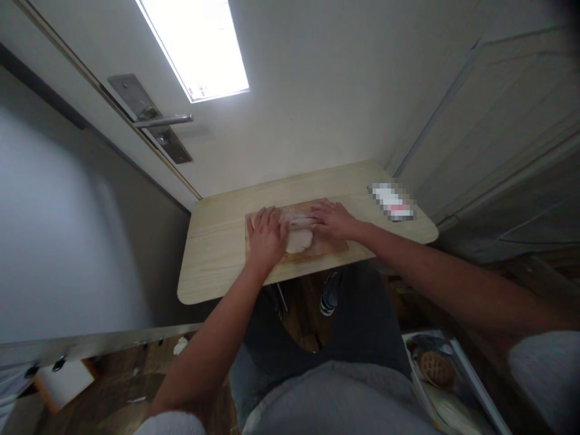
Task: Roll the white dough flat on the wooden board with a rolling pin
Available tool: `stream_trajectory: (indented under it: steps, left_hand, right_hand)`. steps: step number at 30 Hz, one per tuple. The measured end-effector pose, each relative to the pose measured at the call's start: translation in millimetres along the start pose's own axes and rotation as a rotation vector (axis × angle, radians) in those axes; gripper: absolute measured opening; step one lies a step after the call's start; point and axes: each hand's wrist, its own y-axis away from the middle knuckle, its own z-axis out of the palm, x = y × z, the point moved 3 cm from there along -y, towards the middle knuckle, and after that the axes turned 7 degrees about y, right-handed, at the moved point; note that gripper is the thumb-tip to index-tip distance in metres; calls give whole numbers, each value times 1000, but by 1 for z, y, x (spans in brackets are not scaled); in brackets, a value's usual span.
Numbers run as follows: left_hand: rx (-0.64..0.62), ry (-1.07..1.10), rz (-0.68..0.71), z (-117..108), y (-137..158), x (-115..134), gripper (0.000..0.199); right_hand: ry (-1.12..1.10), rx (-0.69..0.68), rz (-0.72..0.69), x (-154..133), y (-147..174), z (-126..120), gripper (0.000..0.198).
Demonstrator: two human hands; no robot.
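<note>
A flat piece of pale dough (299,241) lies on a brown board (328,244), which is dusted with white flour. Across the dough's far edge runs a light-coloured rolling pin (301,222), its ends covered by my hands. At its left end is my left hand (267,234), palm down with the fingers curved over it. My right hand (333,220) bends over the right end, fingers pointing left. The palms and the undersides of the fingers are hidden.
The board rests on a small wooden table (212,241) against a door with a metal handle (165,121). A blurred-out phone-like object (392,201) lies at the table's right. Below right, an open box (475,377) contains a round lattice-patterned brown item (436,369).
</note>
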Motion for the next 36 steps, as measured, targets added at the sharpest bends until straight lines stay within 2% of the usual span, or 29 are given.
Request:
stream_trajectory:
  steps: [1,3,7,10,16,20,24,27,32,36]
  left_hand:
    - [26,36,16,0,10,10,39]
    - [-15,98,75,5,30,31,33]
    - [-137,110,71,18,49,50,40]
    - [-193,125,90,19,47,41,36]
    - [-289,290,282,8,41,2,37]
    - [-185,295,227,5,47,-13,36]
    - [-13,178,37,8,52,-15,44]
    - [32,152,-76,10,54,-12,48]
    - [150,151,-137,6,55,-15,46]
    - [197,157,-121,0,51,-11,37]
  right_hand:
    - [-1,27,-32,2,3,1,50]
    - [-22,74,-38,5,8,4,50]
    - [-100,151,68,10,14,12,46]
    - [-157,199,80,9,18,11,39]
    - [-154,206,133,-2,27,6,36]
    - [-145,230,144,-16,31,7,38]
    - [-89,273,128,-31,34,6,38]
    - [-14,253,138,-37,35,4,37]
    - [35,223,195,-41,26,0,36]
    - [58,235,339,-49,13,1,45]
